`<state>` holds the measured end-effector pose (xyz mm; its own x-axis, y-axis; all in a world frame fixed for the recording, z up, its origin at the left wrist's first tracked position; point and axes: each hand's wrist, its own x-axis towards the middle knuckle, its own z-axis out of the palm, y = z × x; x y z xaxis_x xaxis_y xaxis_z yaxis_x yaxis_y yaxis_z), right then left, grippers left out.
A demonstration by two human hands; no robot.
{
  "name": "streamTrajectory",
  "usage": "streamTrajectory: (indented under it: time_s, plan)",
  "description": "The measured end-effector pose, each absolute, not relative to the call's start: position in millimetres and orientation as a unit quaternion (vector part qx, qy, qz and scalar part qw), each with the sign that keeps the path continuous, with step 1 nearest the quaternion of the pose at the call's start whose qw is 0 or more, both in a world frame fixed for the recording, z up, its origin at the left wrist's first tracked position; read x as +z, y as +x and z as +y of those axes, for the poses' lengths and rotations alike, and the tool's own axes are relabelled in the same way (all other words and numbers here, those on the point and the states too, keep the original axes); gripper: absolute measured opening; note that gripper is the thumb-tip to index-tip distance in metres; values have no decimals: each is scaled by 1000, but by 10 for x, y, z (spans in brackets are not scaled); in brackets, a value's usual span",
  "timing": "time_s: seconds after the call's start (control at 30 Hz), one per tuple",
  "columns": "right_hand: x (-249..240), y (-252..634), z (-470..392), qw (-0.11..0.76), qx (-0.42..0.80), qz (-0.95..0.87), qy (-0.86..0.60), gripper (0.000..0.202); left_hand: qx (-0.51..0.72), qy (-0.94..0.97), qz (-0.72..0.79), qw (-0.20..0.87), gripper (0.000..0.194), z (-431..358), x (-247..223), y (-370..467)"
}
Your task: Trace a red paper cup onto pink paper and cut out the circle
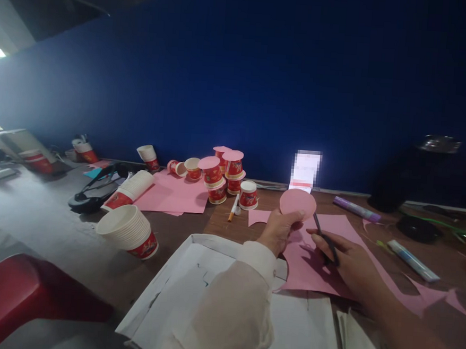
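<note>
Between the thumb and fingers of my left hand (281, 228) is a round pink paper disc (298, 203), held up off the table. My right hand (337, 251) grips a pair of dark-handled scissors (326, 237), whose blades point up toward the disc's lower right edge. I cannot tell whether the blades touch the disc. Under both hands lies a large sheet of pink paper (310, 270) with cut edges. Farther left, red and white paper cups (217, 193) are stacked with pink discs (210, 163) on and between them.
Nested paper cups (127, 231) lie at the left by black headphones (90, 194). A white box lid (207, 247) sits in front of me. Right of the hands are a purple tube (356, 208), a glue stick (412, 260) and pink scraps (427, 297). A lit phone (302, 174) leans against the blue partition (239, 79).
</note>
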<state>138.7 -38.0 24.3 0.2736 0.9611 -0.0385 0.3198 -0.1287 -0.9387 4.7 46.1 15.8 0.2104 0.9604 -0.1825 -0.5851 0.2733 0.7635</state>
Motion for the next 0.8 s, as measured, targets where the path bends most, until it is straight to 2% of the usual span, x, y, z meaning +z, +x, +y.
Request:
streamTrajectory:
  time_s: [0.17,0.4,0.8]
  plan:
    - [229,1410,-367,459,358,-477,-659,60,512,303,332,732,48,456,186,17]
    - [147,1421,-373,511,441,-419,-607,61,525,305,308,732,48,488,144,33]
    - [163,1406,-380,519,414,-434,-609,65,527,308,306,731,47,485,142,56]
